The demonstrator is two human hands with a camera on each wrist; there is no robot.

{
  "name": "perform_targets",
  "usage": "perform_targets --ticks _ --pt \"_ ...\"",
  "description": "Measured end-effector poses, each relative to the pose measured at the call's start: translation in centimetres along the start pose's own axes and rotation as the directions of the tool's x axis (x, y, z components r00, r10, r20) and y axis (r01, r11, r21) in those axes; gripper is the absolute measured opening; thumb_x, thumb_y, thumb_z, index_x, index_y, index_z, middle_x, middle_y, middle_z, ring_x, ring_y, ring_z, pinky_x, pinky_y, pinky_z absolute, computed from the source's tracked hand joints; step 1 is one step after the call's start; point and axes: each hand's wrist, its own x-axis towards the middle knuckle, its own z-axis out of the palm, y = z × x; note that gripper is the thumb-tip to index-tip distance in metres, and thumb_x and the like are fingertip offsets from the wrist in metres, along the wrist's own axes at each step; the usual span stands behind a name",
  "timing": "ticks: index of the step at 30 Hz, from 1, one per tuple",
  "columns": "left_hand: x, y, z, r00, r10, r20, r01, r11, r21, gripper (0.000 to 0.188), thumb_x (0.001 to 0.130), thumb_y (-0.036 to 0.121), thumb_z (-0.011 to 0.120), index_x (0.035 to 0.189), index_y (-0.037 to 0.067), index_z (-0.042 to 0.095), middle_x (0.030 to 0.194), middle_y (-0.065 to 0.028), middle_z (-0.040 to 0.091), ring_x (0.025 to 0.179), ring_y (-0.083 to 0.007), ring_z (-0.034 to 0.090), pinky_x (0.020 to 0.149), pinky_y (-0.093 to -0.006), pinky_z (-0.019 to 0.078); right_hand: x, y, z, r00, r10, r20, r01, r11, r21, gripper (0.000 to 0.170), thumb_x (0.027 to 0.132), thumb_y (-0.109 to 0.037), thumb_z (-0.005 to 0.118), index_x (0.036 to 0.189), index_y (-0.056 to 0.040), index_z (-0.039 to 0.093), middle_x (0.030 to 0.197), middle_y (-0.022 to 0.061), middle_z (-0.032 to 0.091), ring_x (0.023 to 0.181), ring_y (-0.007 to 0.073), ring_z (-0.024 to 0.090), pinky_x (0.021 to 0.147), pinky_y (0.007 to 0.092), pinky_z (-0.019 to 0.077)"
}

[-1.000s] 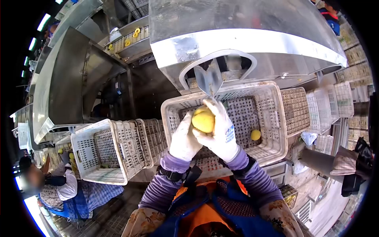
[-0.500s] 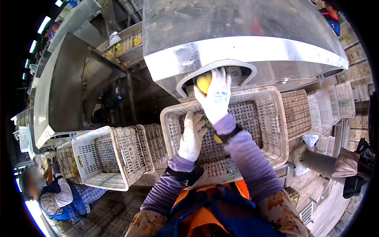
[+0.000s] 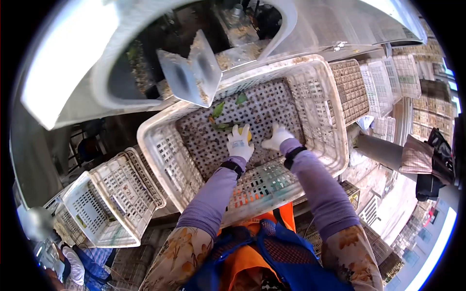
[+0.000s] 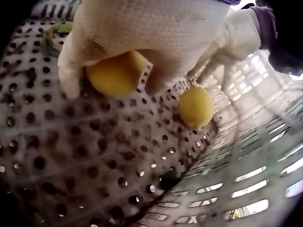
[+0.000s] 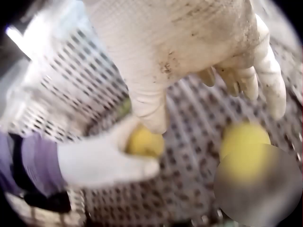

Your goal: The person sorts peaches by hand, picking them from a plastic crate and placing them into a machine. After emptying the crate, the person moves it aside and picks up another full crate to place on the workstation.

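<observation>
The white-gloved left hand [image 3: 240,144] is low inside a large white crate [image 3: 323,99], its fingers and thumb curled round a yellow fruit [image 4: 116,74] at the perforated floor. To its right the gloved right hand [image 3: 278,137] reaches down with fingers spread and slightly bent, holding nothing. In the right wrist view a second yellow fruit [image 5: 244,139] lies on the crate floor below the right hand [image 5: 182,45], apart from its fingers. The head view does not show this second fruit.
Green leaves [image 3: 218,109] lie on the crate floor. A metal V-shaped chute [image 3: 206,72] juts over the crate's back edge from a metal machine [image 3: 315,26]. Nested crates [image 3: 124,189] stand left, more crates [image 3: 349,92] right. Another person [image 3: 73,264] is at lower left.
The right hand has come down from the machine opening into the crate, without the fruit it held. The left hand has taken hold of a fruit. The head view has moved closer over the crate.
</observation>
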Motion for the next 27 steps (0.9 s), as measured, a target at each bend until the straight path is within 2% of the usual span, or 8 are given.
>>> perform_targets --ticks 2,4,6,8,9,12,19,27 --pt "1.7 -0.8 1.2 0.991 0.058 -0.124 -0.072 0.991 -0.112 0.067 0.078 0.020 0.075 0.139 0.018 0.049 0.140 -0.0211 0.044 0.120 -0.0406 0.051 0.097 -0.0485 0.0478 1.6 0.1 3.9 0.996 0.089 0.011 -0.083 0.965 -0.248 0.079 0.075 -0.036 0.077 0.141 -0.0052 0.046 0.137 0.0242 0.050 0.126 0.0376 0.054 0.106 0.0435 0.0472" --pt "2.7 -2.7 2.7 0.972 -0.044 -0.231 -0.062 0.899 -0.433 0.062 0.080 0.018 0.073 0.137 0.015 0.050 0.135 -0.0187 0.050 0.118 -0.0365 0.054 0.095 -0.0462 0.0490 2.2 0.5 3.6 0.997 0.017 0.073 -0.012 0.997 -0.070 0.076 0.074 -0.033 0.078 0.137 -0.0038 0.049 0.133 0.0243 0.054 0.123 0.0366 0.057 0.104 0.0418 0.0486" --pt "0.2 0.0 -4.1 0.837 -0.422 0.348 0.398 0.034 -0.917 0.045 0.093 0.033 0.064 0.131 0.014 0.052 0.123 -0.0100 0.059 0.112 -0.0283 0.059 0.091 -0.0542 0.0515 0.6 0.0 2.3 0.984 -0.159 -0.077 0.168 0.977 0.130 0.076 0.071 -0.029 0.078 0.136 -0.0014 0.049 0.124 0.0236 0.061 0.116 0.0354 0.061 0.100 0.0402 0.0504" --pt "-3.1 -1.3 -7.7 0.899 -0.086 0.429 0.400 -0.237 -0.886 0.047 0.096 0.046 0.059 0.131 0.016 0.051 0.127 -0.0109 0.059 0.110 -0.0287 0.060 0.089 -0.0568 0.0525 -5.2 -1.9 -1.6 0.808 -0.443 -0.389 0.560 0.782 0.273 0.071 0.071 -0.023 0.078 0.133 -0.0029 0.050 0.131 0.0204 0.057 0.122 0.0360 0.055 0.103 0.0410 0.0459" --pt "-5.1 -0.2 -10.5 0.927 0.022 0.374 0.362 -0.306 -0.881 0.049 0.096 0.049 0.057 0.131 0.015 0.050 0.129 -0.0116 0.058 0.111 -0.0294 0.059 0.090 -0.0551 0.0526 -7.4 -3.0 -2.5 0.534 -0.560 -0.633 0.786 0.605 0.128 0.070 0.068 -0.017 0.079 0.132 -0.0046 0.051 0.132 0.0185 0.055 0.122 0.0369 0.053 0.105 0.0420 0.0444" --pt "-10.6 2.0 -16.9 0.979 0.131 0.159 0.203 -0.483 -0.852 0.061 0.095 0.057 0.054 0.134 0.010 0.049 0.133 -0.0138 0.056 0.118 -0.0323 0.058 0.091 -0.0489 0.0543 -15.8 -5.8 -7.1 0.200 -0.643 -0.739 0.932 0.358 -0.059 0.075 0.062 -0.010 0.082 0.132 -0.0053 0.052 0.136 0.0197 0.053 0.123 0.0393 0.052 0.105 0.0453 0.0431" --pt "-15.5 4.4 -25.4 0.983 0.134 -0.129 -0.056 -0.450 -0.891 0.068 0.090 0.057 0.062 0.139 0.013 0.045 0.134 -0.0148 0.055 0.125 -0.0329 0.056 0.101 -0.0569 0.0505 -22.6 -8.3 -7.7 0.446 -0.482 -0.755 0.676 -0.371 0.636 0.074 0.074 0.006 0.074 0.142 -0.0056 0.048 0.148 0.0136 0.046 0.132 0.0223 0.049 0.110 0.0380 0.0376" --pt "-17.4 5.2 -27.2 0.965 0.041 -0.258 -0.217 -0.427 -0.878 0.068 0.089 0.041 0.069 0.146 0.018 0.041 0.135 -0.0098 0.053 0.127 -0.0294 0.052 0.103 -0.0474 0.0471 -26.4 -11.7 -8.7 0.520 -0.469 -0.714 0.632 -0.350 0.691 0.081 0.072 0.000 0.078 0.144 -0.0039 0.042 0.135 0.0137 0.050 0.126 0.0254 0.050 0.110 0.0390 0.0380"
